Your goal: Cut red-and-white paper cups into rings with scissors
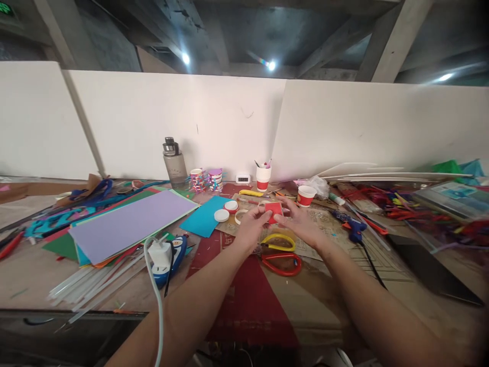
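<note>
Both of my hands hold a small red piece, perhaps paper or card (273, 208), above the middle of the work table. My left hand (252, 224) grips its left side with thumb and fingers. On the opposite side, my right hand (298, 220) pinches its edge. Just below my hands lie scissors with one yellow and one red handle loop (281, 265). To the left are a white round lid (221, 215), a small red-and-white round piece (231, 206) and a pale ring (240, 216). A red-and-white paper cup (306, 195) stands beyond my right hand.
Coloured sheets (133, 224), clear glue sticks (91, 280) and a power strip with a white plug (162, 257) lie left. A blue glue gun (355, 229) and a black slab (431, 267) lie right. A bottle (174, 163) and pen cup (263, 178) stand at the back.
</note>
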A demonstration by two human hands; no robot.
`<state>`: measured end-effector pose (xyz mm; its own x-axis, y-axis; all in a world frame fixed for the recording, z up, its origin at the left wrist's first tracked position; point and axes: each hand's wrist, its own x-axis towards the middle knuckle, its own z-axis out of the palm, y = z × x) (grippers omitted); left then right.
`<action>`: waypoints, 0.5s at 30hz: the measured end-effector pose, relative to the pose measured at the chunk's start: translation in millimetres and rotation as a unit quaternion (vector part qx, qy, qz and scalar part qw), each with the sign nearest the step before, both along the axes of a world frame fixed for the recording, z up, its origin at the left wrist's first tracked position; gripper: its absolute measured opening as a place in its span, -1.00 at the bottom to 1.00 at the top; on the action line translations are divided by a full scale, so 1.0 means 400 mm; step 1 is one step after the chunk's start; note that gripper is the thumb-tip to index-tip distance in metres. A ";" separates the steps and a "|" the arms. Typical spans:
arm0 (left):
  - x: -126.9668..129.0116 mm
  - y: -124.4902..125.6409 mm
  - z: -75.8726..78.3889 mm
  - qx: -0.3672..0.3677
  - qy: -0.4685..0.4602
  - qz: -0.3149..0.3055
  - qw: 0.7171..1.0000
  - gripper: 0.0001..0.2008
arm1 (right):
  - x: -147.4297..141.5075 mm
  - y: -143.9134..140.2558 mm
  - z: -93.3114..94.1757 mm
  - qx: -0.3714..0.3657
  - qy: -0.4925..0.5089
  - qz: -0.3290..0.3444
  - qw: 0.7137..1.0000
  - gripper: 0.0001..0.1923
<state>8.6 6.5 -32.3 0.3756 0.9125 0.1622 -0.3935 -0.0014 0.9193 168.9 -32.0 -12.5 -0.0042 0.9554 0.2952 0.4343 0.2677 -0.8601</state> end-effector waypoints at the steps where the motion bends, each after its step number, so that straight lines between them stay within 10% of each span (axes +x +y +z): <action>1: 0.004 -0.006 -0.001 -0.018 -0.007 -0.009 1.000 -0.58 | 0.000 -0.003 -0.006 -0.015 0.006 0.021 1.000 -0.25; 15: -0.003 0.003 -0.007 -0.091 -0.076 0.004 0.993 -0.55 | 0.015 0.017 -0.037 -0.016 0.057 -0.015 0.998 -0.33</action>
